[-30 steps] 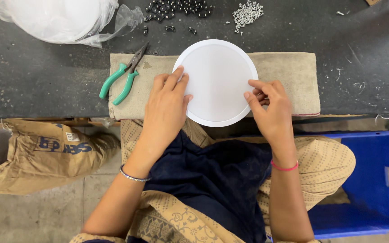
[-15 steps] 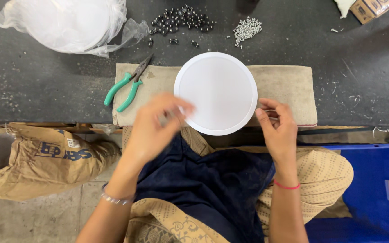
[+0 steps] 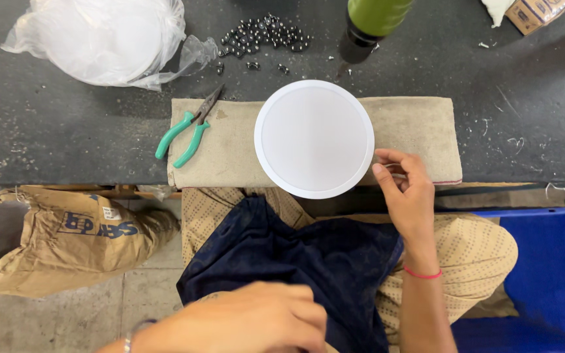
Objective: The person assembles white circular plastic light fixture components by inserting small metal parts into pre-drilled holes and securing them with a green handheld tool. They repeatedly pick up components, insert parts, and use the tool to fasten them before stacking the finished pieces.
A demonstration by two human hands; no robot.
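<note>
White round disc lies flat on a folded beige cloth at the near edge of the dark worktable; its near rim overhangs the table edge slightly, above the lap.

Right hand: at the disc's lower right rim. Fingertips curled, touching or just beside the rim; cannot tell if they pinch it. Nothing else seen in the hand. Red band on the wrist.

Left hand: low in the picture, over the dark blue fabric on the lap, well apart from the disc. Fingers loosely curled, back of hand facing the camera; cannot tell whether it holds anything. Thin bracelet at the wrist.

Surroundings:
- green-handled pliers on the left end of the cloth, jaws pointing away from the person, shut
- clear plastic bag with white contents, far left of table
- heap of small dark metal balls beyond the disc
- green bottle just beyond the disc, top cut off by the picture edge
- brown paper sack on the floor at left
- blue plastic crate on the floor at right
</note>
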